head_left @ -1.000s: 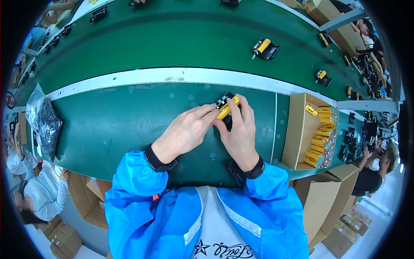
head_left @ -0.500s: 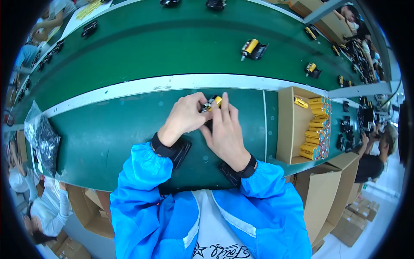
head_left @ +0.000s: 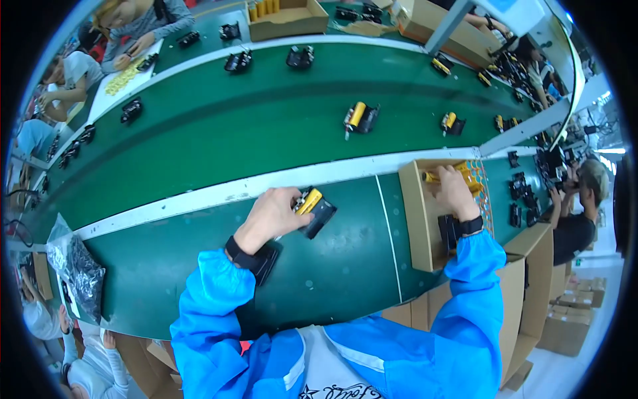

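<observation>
My left hand (head_left: 269, 216) is closed on the left side of a black plastic housing (head_left: 323, 217), its fingertips at a yellow cylindrical battery (head_left: 308, 202) seated in that housing. The housing lies tilted just above the green bench. Over on the right, my right hand (head_left: 455, 191) reaches into an open cardboard box (head_left: 417, 219), fingers curled at a loose yellow battery (head_left: 431, 177) near the far left corner. My palm hides part of the box's contents. More yellow batteries (head_left: 473, 174) with orange-red ends stand along the box's right side. Black bands circle both wrists.
Beyond a white rail (head_left: 266, 185) runs a green belt (head_left: 199, 133) carrying several black housings, some with yellow batteries. A clear bag of black parts (head_left: 76, 266) sits at far left. Large cartons (head_left: 531, 299) stand at lower right. Co-workers sit around the line.
My right hand has left the housing and moved right into the cardboard box. My left hand still holds the housing, now more exposed. The view has shifted, showing more of the far side.
</observation>
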The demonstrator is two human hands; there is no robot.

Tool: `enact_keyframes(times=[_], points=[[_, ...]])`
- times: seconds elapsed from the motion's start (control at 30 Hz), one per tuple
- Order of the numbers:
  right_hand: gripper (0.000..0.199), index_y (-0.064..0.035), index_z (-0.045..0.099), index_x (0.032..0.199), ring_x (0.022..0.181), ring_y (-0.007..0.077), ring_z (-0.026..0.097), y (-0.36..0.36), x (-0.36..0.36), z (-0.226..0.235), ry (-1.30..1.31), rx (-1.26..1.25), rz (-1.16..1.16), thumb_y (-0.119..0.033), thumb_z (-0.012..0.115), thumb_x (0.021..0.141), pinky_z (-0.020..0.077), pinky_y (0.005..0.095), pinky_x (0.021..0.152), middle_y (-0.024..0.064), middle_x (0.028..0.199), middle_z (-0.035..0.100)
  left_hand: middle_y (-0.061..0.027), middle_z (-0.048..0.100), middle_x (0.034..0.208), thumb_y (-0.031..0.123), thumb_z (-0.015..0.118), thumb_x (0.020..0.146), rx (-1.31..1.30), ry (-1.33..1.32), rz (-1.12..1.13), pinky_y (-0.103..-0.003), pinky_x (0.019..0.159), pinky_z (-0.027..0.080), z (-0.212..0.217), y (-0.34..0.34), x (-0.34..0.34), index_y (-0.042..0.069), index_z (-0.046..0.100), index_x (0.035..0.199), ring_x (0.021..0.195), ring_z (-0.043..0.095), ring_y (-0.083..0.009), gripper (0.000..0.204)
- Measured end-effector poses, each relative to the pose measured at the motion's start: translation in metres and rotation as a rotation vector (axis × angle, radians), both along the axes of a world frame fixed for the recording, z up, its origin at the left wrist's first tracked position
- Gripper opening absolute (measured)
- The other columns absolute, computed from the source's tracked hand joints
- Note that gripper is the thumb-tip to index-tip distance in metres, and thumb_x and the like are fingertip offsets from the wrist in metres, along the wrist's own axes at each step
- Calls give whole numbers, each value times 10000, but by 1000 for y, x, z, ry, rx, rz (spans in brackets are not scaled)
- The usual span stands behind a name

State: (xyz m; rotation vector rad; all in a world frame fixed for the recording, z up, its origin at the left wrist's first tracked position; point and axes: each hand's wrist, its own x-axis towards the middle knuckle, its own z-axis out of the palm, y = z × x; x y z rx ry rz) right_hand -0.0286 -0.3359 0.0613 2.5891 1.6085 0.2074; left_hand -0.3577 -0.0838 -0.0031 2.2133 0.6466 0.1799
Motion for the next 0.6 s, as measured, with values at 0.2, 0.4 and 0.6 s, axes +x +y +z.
enact_keyframes(times=[0.2,0.4,0.6], points=[[260,16,645,968,822,386,655,20,-6,1,151,-164,18,-69,661,723,526,463,780,186,828,670,-171,660,708,414,793,715,-40,52,170,-400,607,519,-11,101,45,-42,697,816,652,657,-266,478],[253,-31,635,930,685,207,615,-9,-40,57,747,3,-173,-41,735,697,515,322,650,105,826,621,-191,709,887,388,743,778,54,366,-39,-428,767,533,12,190,102,-17,708,975,847,687,-345,452],[393,-7,563,1153,654,158,594,-58,-102,87,1227,543,-240,-33,732,799,489,263,626,63,829,614,-167,685,1140,246,632,861,353,31,-26,-451,957,475,-4,227,188,72,627,1256,1093,641,-327,432]])
